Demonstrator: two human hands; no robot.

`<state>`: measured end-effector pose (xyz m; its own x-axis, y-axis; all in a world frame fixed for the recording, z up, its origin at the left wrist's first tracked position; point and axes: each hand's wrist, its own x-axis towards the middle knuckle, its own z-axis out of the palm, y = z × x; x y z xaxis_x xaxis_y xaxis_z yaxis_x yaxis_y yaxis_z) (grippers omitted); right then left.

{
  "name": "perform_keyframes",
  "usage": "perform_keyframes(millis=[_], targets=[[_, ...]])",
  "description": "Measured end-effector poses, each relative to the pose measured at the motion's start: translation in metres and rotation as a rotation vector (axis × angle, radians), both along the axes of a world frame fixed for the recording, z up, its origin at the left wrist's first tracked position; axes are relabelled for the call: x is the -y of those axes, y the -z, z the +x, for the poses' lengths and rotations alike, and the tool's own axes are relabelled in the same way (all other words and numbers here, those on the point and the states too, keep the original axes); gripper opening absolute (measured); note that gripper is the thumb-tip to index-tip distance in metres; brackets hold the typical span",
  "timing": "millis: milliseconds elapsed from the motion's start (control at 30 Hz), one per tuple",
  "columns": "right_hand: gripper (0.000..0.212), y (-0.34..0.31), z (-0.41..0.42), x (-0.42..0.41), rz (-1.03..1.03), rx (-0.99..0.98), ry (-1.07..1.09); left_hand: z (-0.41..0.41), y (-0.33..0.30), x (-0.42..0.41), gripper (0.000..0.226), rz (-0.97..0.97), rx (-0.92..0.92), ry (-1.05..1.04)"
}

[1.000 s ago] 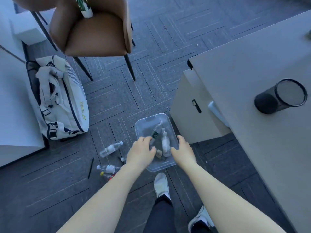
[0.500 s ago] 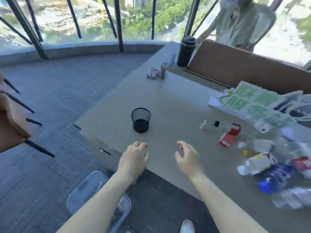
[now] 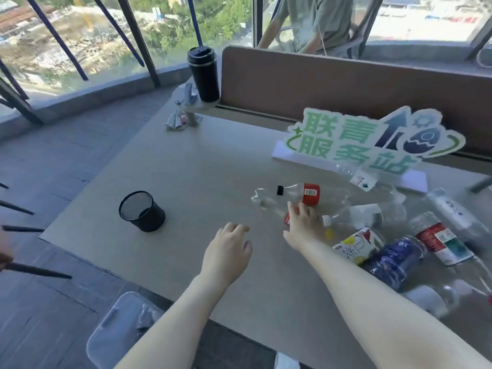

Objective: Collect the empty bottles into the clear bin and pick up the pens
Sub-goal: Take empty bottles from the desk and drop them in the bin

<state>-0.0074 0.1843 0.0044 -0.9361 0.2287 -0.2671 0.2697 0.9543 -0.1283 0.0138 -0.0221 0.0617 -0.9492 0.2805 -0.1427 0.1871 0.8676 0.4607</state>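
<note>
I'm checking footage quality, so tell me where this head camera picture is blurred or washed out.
Head view: the bottles at the right edge smear with motion blur, as does the clear bin at the bottom; the windows are bright and slightly washed out; the mesh cup and green sign stay fairly sharp.

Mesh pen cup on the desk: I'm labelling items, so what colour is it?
Black, seen in the head view: the mesh pen cup stands on the desk.

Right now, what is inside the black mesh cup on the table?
The black mesh cup looks empty: only mesh wall and dark interior show, with no pens sticking out. Its near wall hides the very bottom, so something small lying flat there cannot be ruled out.
</note>
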Motion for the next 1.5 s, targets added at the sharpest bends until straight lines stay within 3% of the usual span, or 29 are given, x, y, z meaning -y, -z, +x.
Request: perform_keyframes(millis=[200, 333, 433, 733, 900, 1100, 1200, 1500], targets=[[0.076, 0.008, 0.000, -0.004, -0.119, -0.008, -0.021, -0.008, -0.002, -0.012, 0.037, -0.055, 0.020, -0.055], [0.078, -0.022, 0.009, -0.013, -0.415, -0.250, 0.239, -0.032, -0.005, -0.023, 0.038, -0.080, 0.019, -0.035], [0.075, -0.044, 0.023, -0.032, -0.537, -0.374, 0.423, -0.061, -0.006, -0.055, 0.040, -0.106, 0.009, 0.070], [0.071, -0.053, 0.071, -0.075, -0.594, -0.523, 0.805, -0.133, 0.038, -0.192, 0.062, -0.266, -0.072, 0.491], [0.059, -0.039, 0.086, -0.076, -0.620, -0.530, 0.932, -0.139, 0.073, -0.203, 0.067, -0.410, -0.067, 0.564], [0.074, -0.051, 0.078, -0.063, -0.663, -0.532, 0.886, -0.115, 0.058, -0.155, 0.064, -0.158, 0.082, 0.273], [0.071, -0.060, 0.060, -0.054, -0.681, -0.533, 0.782, -0.106, 0.033, -0.122, 0.060, -0.028, 0.099, 0.069], [0.073, -0.080, 0.009, 0.066, -0.921, -0.430, 0.293, -0.055, -0.032, 0.045, 0.049, 0.111, -0.137, -0.436]])
